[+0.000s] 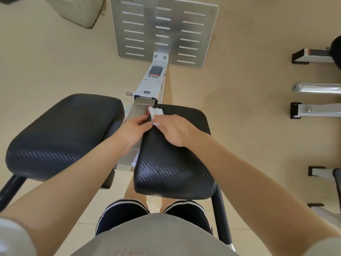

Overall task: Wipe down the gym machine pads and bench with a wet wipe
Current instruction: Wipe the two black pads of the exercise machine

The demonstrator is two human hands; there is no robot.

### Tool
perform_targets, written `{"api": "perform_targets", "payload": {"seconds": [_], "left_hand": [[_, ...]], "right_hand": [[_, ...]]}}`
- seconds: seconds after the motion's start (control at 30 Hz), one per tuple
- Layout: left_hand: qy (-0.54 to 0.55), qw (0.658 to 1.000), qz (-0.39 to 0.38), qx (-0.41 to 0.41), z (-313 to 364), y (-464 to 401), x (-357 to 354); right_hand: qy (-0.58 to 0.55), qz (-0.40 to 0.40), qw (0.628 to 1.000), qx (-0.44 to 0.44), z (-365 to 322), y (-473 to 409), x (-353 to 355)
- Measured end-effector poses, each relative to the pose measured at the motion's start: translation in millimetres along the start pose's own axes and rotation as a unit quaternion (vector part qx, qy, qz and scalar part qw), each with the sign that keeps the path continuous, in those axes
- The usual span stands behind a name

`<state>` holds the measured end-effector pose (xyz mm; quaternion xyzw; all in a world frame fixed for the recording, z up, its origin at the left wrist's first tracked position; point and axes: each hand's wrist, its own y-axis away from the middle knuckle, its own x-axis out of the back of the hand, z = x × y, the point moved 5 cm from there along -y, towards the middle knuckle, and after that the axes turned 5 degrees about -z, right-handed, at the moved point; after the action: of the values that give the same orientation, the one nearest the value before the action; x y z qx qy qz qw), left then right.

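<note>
Two black textured pads sit side by side on a grey machine frame: the left pad (62, 133) and the right pad (173, 169). A small white wet wipe (156, 112) lies on the far inner corner of the right pad. My right hand (176, 131) rests on that pad and pinches the wipe's near edge with its fingers. My left hand (133, 131) lies in the gap between the pads, with its fingertips touching the inner edge of the right pad beside the wipe. A wet sheen shows on the near part of the right pad.
The grey metal beam (153, 80) runs away from me to a slotted metal footplate (162, 28) on the beige floor. Feet and a chrome bar (317, 88) of other machines stand at the right. My legs in dark shorts are below the pads.
</note>
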<state>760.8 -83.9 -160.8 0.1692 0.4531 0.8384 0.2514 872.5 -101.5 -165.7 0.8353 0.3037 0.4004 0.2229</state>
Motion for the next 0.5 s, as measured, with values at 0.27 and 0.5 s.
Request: {"api": "perform_targets", "payload": {"seconds": [0.27,0.5], "left_hand": [[0.031,0.996,0.085,-0.027,1,23,-4],[0.058,0.997,0.048,-0.008,-7,28,-10]], "right_hand": [[-0.013,0.033,0.993,-0.113,76,55,16],[0.003,0.052,0.994,-0.097,44,48,9]]}}
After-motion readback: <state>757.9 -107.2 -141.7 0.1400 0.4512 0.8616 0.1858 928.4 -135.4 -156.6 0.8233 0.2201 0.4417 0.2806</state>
